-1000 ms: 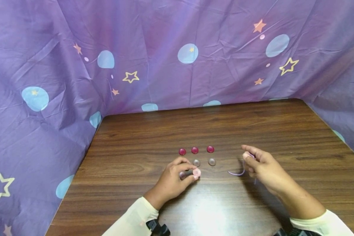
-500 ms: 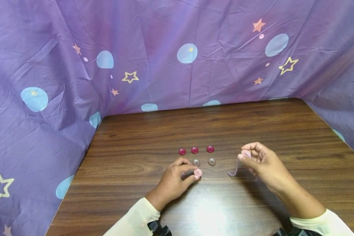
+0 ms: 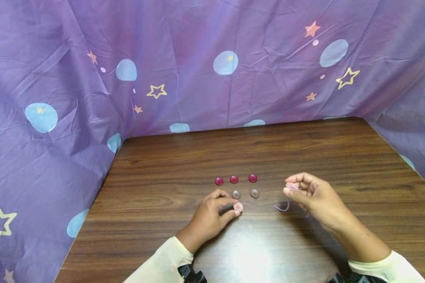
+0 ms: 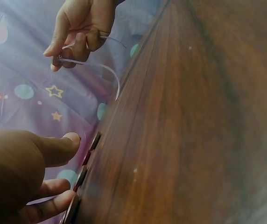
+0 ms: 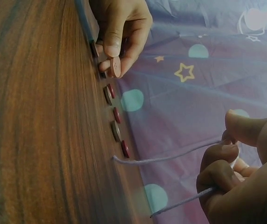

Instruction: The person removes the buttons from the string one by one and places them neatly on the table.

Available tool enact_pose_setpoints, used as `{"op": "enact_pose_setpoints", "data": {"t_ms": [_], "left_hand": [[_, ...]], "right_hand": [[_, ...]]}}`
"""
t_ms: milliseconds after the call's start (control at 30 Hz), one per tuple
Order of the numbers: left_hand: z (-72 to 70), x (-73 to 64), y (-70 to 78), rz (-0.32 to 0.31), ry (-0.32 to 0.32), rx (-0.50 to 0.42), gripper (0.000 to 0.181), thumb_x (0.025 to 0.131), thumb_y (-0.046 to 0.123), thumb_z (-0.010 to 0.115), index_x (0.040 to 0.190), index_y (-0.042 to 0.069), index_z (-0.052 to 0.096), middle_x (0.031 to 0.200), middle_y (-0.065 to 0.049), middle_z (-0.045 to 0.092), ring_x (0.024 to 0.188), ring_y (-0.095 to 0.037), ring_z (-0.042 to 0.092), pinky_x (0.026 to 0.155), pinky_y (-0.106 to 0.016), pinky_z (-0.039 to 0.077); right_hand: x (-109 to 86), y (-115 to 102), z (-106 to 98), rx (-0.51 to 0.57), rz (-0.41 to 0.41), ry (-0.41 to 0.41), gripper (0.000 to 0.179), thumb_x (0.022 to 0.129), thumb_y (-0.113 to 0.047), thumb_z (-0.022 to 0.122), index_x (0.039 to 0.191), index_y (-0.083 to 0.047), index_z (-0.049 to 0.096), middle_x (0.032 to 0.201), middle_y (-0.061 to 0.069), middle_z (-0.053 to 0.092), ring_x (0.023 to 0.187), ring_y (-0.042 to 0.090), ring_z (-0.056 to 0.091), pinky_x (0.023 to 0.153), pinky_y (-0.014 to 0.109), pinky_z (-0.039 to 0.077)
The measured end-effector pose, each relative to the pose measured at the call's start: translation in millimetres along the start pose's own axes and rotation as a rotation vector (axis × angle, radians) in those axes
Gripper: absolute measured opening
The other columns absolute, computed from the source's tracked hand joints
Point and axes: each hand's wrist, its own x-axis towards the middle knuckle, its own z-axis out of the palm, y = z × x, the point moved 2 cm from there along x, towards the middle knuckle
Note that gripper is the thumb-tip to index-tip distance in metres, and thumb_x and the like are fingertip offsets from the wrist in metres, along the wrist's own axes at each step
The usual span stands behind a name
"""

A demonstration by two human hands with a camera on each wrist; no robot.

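My left hand (image 3: 206, 216) pinches a pink button (image 3: 238, 207) by its edges between thumb and finger, just above the table. Partly covered behind those fingers lies another pinkish button (image 3: 220, 210). Off to the right, my right hand (image 3: 313, 196) pinches a second pink button (image 3: 292, 186), held raised and tilted. From this button a thin lilac cord (image 5: 171, 157) hangs down, its free end near the tabletop. A second length of cord (image 5: 182, 201) comes out below the curled fingers in the right wrist view. How the cord passes the button's holes is hidden.
Three dark red buttons (image 3: 234, 179) lie in a row on the wooden table (image 3: 163, 165). Two grey buttons (image 3: 255, 193) are in front of them, right beside the left fingertips. A purple curtain (image 3: 184, 59) with stars hangs along the table's back and sides.
The right fingers have shifted their grip, bringing the pink button into sight, then moved slightly left and tilted it flatter. The left hand with its button has edged slightly right.
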Motion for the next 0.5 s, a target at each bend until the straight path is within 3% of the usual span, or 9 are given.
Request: {"op": "enact_pose_setpoints", "data": {"t_ms": [500], "left_hand": [[3.5, -0.8, -1.3, -0.032, -0.005, 0.033, 0.027, 0.089, 0.02, 0.091, 0.114, 0.011, 0.086, 0.111, -0.003, 0.078, 0.105, -0.019, 0.074, 0.097, -0.038, 0.061]], "right_hand": [[-0.2, 0.6, -0.6, -0.015, 0.015, -0.005, 0.018, 0.1, -0.003, 0.075, 0.113, -0.014, 0.069, 0.09, -0.008, 0.071, 0.059, 0.004, 0.051, 0.046, 0.028, 0.046]]}}
